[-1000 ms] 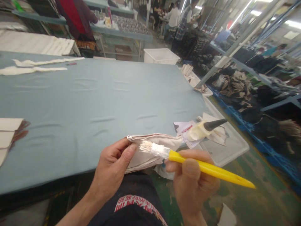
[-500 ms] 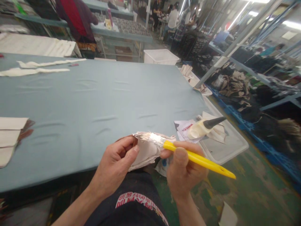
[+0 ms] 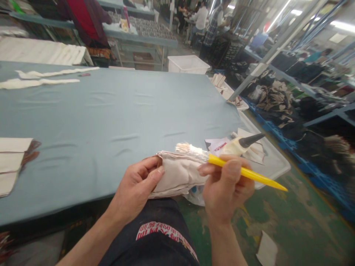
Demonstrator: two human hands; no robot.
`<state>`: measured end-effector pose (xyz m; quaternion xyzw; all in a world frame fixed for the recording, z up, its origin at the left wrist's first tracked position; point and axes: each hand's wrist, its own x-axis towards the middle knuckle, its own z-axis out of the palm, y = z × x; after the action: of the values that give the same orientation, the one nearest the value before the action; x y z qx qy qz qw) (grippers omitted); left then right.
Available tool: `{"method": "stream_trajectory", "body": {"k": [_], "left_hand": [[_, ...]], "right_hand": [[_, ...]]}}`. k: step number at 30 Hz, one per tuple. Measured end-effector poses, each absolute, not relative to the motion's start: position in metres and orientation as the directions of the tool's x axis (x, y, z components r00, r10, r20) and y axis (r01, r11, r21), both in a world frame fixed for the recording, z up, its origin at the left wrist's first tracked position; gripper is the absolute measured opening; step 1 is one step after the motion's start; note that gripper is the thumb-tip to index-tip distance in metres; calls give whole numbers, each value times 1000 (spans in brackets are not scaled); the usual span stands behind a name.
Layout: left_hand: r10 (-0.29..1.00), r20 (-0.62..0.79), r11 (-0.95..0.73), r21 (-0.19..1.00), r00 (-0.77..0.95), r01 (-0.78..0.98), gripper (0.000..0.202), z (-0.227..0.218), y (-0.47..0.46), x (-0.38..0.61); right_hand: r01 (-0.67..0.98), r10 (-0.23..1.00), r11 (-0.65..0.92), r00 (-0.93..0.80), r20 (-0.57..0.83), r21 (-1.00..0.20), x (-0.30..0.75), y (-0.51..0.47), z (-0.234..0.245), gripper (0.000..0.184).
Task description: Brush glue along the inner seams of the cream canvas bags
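My left hand point(image 3: 138, 184) pinches the left end of a beige layered fabric piece point(image 3: 177, 173) at the table's near edge. A bit of brown shows between its thumb and fingers. My right hand point(image 3: 227, 181) is closed round the yellow handle of a brush point(image 3: 249, 173). The brush's pale bristles and whitish wrapped neck lie just above the fabric's upper edge, pointing left. Beyond my right hand, a cream bottle with a black tapered nozzle point(image 3: 238, 145) lies on papers and cloth.
A blue-grey table point(image 3: 124, 111) spreads ahead. Stacked beige pieces point(image 3: 12, 162) lie at left, and pale strips point(image 3: 41, 83) farther back. A clear plastic bin point(image 3: 271, 173) stands at right, a white bin point(image 3: 188, 64) behind the table. A metal post point(image 3: 257, 70) leans right. Other people work beyond.
The brush has lifted off the fabric's inner edge and moved right and up with my right hand. The fabric's opened layer now lies closed. My left hand keeps its grip.
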<state>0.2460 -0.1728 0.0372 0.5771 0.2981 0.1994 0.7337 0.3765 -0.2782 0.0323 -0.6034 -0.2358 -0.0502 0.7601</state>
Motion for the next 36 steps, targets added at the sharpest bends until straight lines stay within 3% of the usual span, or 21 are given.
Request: {"method": "stream_trajectory", "body": {"k": [3, 9, 19, 21, 26, 31, 36], "left_hand": [[649, -216, 262, 964, 730, 52, 32, 36, -171, 245], [658, -238, 293, 955, 714, 48, 35, 37, -170, 246], [683, -333, 434, 901, 650, 7, 42, 34, -169, 245], [686, -347, 456, 890, 639, -6, 41, 37, -168, 245], [664, -378, 509, 860, 645, -20, 44, 44, -170, 248], [661, -361, 499, 866, 657, -26, 41, 42, -173, 249], [693, -270, 414, 908, 669, -63, 34, 33, -176, 248]], "right_hand": [[422, 176, 233, 868, 464, -876, 375, -286, 34, 31], [424, 253, 256, 838, 484, -869, 366, -284, 20, 24], [624, 179, 226, 728, 661, -748, 366, -275, 11, 21], [624, 170, 258, 722, 671, -737, 364, -275, 7, 22], [587, 285, 269, 709, 645, -764, 365, -271, 2, 16], [626, 182, 235, 724, 666, -744, 365, -277, 13, 20], [576, 204, 195, 768, 607, -794, 359, -276, 17, 21]]}}
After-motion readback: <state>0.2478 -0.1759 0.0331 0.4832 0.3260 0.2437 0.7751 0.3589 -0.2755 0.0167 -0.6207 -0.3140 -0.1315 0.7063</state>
